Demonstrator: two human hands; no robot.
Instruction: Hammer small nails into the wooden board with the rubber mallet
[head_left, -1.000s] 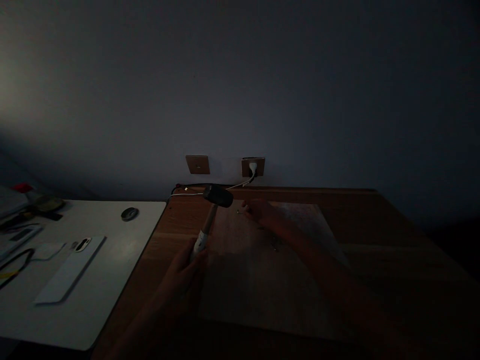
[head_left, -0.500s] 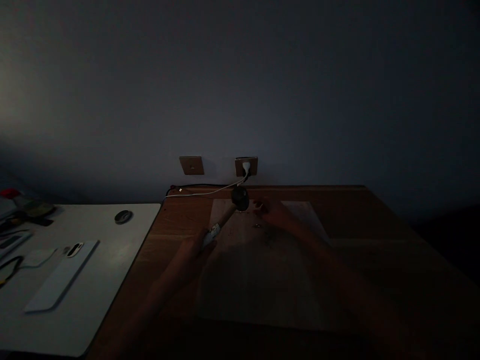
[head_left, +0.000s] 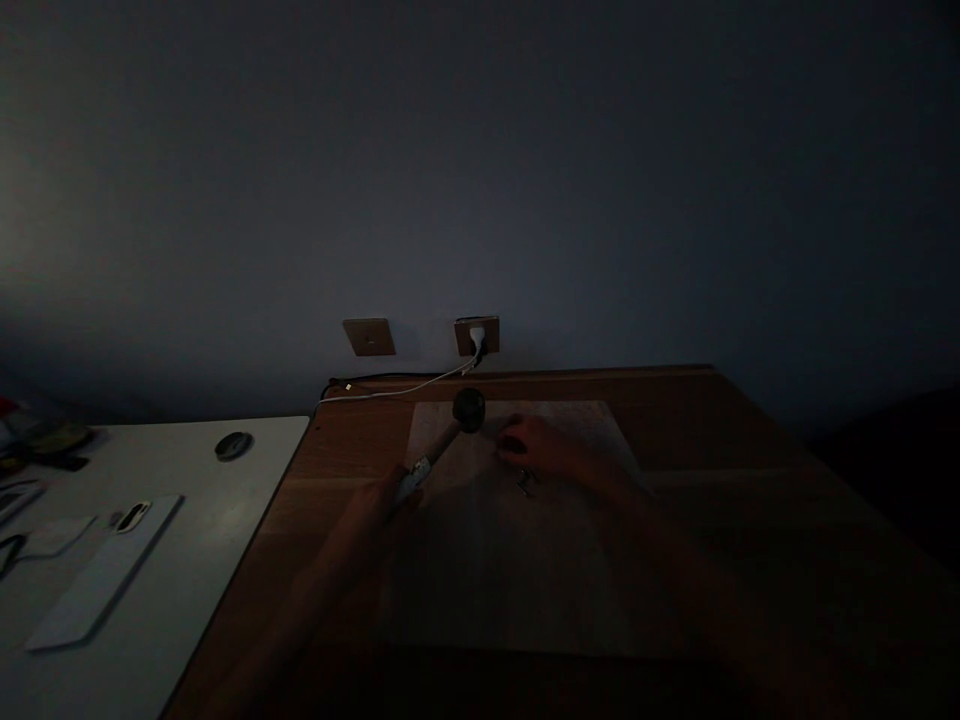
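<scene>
Left hand (head_left: 388, 492) wraps fingers round the hammer (head_left: 447, 438); right hand (head_left: 538, 445) curls near the head (head_left: 469, 410), any pinch impossible to tell; a skewed swing could bruise it

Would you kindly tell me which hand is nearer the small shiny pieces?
Right: the right hand is just beyond the shiny pieces; the left hand is farther off, to their left, gripping the mallet.

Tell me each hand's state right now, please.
Left hand: closed around a dark-headed wooden-handled mallet.
Right hand: curled; too dark to tell whether it holds anything.
</scene>
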